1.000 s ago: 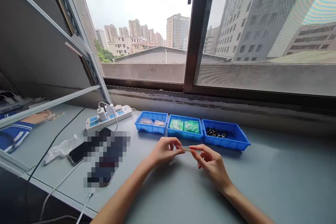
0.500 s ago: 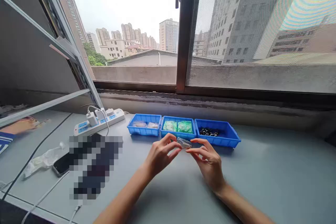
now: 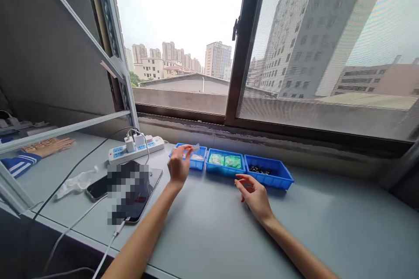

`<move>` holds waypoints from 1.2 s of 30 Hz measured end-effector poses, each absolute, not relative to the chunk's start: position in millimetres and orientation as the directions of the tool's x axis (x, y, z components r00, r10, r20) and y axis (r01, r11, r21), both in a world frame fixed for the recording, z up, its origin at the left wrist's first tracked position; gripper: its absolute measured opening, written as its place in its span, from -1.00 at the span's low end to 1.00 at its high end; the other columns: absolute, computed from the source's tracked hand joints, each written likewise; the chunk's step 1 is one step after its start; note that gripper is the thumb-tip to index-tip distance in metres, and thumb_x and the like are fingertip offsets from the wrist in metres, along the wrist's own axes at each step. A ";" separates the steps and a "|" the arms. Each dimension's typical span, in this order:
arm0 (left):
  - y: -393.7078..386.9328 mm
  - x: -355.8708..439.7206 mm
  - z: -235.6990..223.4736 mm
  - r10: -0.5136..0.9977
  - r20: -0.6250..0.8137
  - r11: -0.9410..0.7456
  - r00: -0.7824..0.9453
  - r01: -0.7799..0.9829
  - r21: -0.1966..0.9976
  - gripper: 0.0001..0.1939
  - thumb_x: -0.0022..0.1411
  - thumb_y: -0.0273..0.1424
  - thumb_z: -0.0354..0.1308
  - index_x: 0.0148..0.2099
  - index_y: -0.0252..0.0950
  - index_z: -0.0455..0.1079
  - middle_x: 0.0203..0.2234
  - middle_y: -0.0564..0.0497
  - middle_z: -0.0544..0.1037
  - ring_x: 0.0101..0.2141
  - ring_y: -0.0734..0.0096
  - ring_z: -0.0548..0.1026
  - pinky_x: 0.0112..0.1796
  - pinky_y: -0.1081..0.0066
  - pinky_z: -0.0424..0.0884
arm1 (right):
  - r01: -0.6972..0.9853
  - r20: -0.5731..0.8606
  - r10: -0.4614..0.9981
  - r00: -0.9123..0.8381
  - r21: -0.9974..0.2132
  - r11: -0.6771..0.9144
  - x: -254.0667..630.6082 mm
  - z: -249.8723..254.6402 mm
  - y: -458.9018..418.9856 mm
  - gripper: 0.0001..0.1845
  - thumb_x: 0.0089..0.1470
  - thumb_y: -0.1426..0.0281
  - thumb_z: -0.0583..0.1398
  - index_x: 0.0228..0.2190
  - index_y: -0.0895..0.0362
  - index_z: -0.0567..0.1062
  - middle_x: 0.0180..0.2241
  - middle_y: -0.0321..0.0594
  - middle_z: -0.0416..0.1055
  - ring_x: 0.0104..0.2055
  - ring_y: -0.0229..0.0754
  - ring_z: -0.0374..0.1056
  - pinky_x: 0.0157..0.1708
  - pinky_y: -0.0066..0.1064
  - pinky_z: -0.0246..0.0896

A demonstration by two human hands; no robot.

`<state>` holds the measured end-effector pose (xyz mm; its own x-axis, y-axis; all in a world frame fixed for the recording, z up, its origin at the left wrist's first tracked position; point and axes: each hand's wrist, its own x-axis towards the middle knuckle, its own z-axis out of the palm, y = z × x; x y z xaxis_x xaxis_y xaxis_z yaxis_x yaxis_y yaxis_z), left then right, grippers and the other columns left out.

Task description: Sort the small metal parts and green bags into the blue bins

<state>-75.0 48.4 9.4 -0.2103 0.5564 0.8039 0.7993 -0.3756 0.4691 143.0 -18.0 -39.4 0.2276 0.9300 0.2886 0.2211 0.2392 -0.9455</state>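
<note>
A small clear plastic bag (image 3: 196, 147) is pinched between the thumb and fingers of my left hand (image 3: 179, 165), raised over the left blue bin (image 3: 196, 165). Small clear packets (image 3: 197, 157) lie in that bin, partly hidden by the hand. My right hand (image 3: 257, 198) hovers over the table in front of the other bins, its fingers loosely curled and apart, with nothing visible in them. Nearest to it are the middle blue bin (image 3: 225, 171), holding green-and-white packets (image 3: 233, 161), and the right blue bin (image 3: 278, 179), with small dark parts (image 3: 258, 169) inside.
At left on the grey table (image 3: 209, 235) are a white power strip (image 3: 137, 151) with plugs, a phone (image 3: 96, 188), a tablet-like device (image 3: 142, 202), crumpled white plastic (image 3: 77, 184) and cables. Another person's hand (image 3: 54, 146) and blue striped sleeve (image 3: 24, 162) rest beyond the metal frame (image 3: 68, 130).
Both hands held the small bag between them earlier. My right hand has let go, and my left hand has carried the bag left to above the left bin. The camera view has shifted.
</note>
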 end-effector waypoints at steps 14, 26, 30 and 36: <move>90.7 -117.0 15.5 0.703 0.655 -0.127 -0.276 0.858 0.498 -0.89 0.10 -0.45 0.18 -0.32 -0.16 0.52 -0.50 0.03 0.53 -0.39 0.28 0.46 -0.39 0.40 0.32 | 0.153 0.179 0.982 0.059 -0.974 0.168 148.3 -45.3 -14.2 -0.33 -0.22 -0.07 0.24 -0.17 0.14 0.41 -0.49 -0.28 0.39 -0.69 -0.31 0.22 -0.73 -0.44 0.06; 85.2 -104.7 2.5 0.820 0.572 -0.210 0.031 0.945 0.250 -0.74 0.20 -0.37 0.02 -0.48 -0.26 0.45 -0.52 -0.06 0.55 -0.35 0.19 0.48 -0.13 0.21 0.23 | 0.229 0.243 0.969 0.045 -0.947 0.227 144.6 -40.4 -18.4 -0.39 -0.23 -0.08 0.23 -0.27 0.12 0.45 -0.51 -0.31 0.35 -0.71 -0.32 0.21 -0.74 -0.45 0.10; 81.2 -103.8 1.2 0.812 0.580 -0.235 0.056 0.942 0.238 -0.67 0.19 -0.32 0.00 -0.58 -0.27 0.39 -0.51 -0.08 0.55 -0.34 0.19 0.47 -0.11 0.17 0.22 | 0.262 0.271 0.963 0.009 -0.930 0.259 143.0 -40.4 -19.0 -0.43 -0.17 -0.09 0.18 -0.30 0.12 0.46 -0.56 -0.34 0.32 -0.73 -0.33 0.19 -0.75 -0.45 0.12; 67.5 -78.7 10.4 0.722 0.671 -0.375 0.167 0.910 0.177 -0.82 0.18 -0.39 0.03 -0.42 -0.25 0.43 -0.31 -0.07 0.50 -0.24 0.25 0.44 -0.15 0.26 0.28 | 0.433 0.358 0.933 -0.032 -0.836 0.336 141.2 -40.7 -19.3 -0.60 0.00 0.06 0.08 -0.40 0.11 0.49 -0.54 -0.28 0.40 -0.69 -0.30 0.22 -0.69 -0.44 0.14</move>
